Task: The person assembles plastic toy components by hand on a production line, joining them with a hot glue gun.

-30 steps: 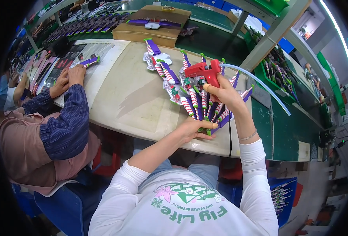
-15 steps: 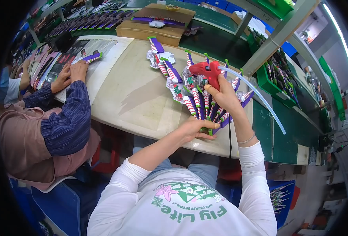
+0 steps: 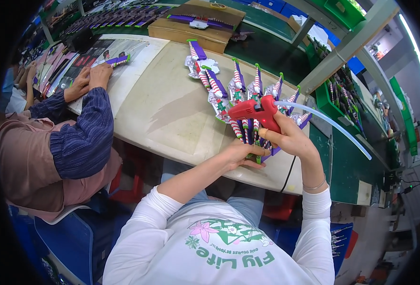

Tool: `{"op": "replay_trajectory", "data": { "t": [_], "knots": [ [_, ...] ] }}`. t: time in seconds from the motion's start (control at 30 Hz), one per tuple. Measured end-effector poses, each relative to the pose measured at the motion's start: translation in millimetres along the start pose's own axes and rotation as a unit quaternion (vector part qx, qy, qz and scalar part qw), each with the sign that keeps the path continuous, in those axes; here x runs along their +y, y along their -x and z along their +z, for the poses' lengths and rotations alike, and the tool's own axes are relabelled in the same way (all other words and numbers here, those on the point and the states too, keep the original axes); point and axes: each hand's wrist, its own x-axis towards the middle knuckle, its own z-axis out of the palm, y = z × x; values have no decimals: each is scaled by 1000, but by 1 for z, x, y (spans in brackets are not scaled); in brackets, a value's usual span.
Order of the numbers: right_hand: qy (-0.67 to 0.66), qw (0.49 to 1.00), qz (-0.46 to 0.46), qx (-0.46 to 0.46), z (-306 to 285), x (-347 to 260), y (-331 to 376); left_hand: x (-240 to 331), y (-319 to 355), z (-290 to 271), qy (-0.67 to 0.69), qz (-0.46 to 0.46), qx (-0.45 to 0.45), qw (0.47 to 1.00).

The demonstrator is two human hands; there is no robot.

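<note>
My right hand (image 3: pixel 290 137) is closed round the grip of a red glue gun (image 3: pixel 249 110). A long translucent glue stick (image 3: pixel 333 122) curves out of the gun's back toward the right. Below the gun, several toy wing assemblies (image 3: pixel 214 104) lie fanned out, with red-and-white striped arms, purple panels, green tips and white bodies. My left hand (image 3: pixel 241 154) pinches the near ends of the striped wings between thumb and fingers at the table's front edge. The gun and my right hand hide part of the assemblies, so I cannot tell whether the nozzle touches one.
A black cord (image 3: pixel 289 175) hangs over the table's front edge. Another winged piece (image 3: pixel 199 23) sits on a brown cardboard box (image 3: pixel 172 34) at the back. To my left, a co-worker's hands (image 3: pixel 89 81) handle a purple piece. Green bins (image 3: pixel 331 107) and a metal post (image 3: pixel 347 54) stand right.
The glue gun has moved toward me and to the right, from over the white bodies to nearer my left hand. My left hand keeps its pinch. The whole view has shifted slightly.
</note>
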Motion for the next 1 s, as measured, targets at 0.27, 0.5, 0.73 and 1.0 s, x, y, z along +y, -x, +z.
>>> {"op": "replay_trajectory", "data": {
  "t": [0.27, 0.5, 0.73, 1.0],
  "knots": [
    [18, 999, 21, -16, 1, -5, -1, -1, 0, 1, 9, 6, 2, 1000],
    [3, 999, -10, 33, 10, -14, -16, -3, -1, -2, 21, 5, 15, 1000],
    [-73, 995, 43, 51, 21, -34, -33, -5, -5, -7, 13, -16, 11, 1000],
    [-89, 994, 50, 34, 26, -19, -40, -8, -7, -4, 12, -4, 11, 1000]
  ]
}}
